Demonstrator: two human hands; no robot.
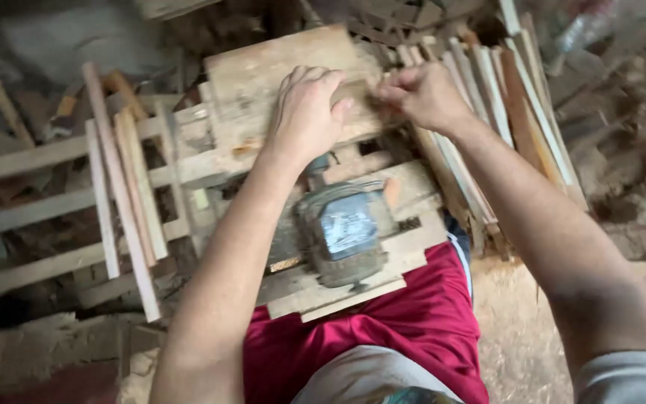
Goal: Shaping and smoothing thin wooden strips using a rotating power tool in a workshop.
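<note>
Two hands at work on wood: left hand (pixel 304 112) pressed flat, fingers spread, on the board (pixel 263 71) atop the tabletop (pixel 405 254); right hand (pixel 420 93) pinching a thin strip (pixel 371 101) at its edge. Probably mid-feed; calls for steady pressure.

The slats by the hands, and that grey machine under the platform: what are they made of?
The slats look like raw, unfinished wood: pale, rough-sawn, with visible grain. The platform under the left hand looks the same. The grey machine seems to be metal, dull and dusty, perhaps a motor; the blur leaves it open.
</note>
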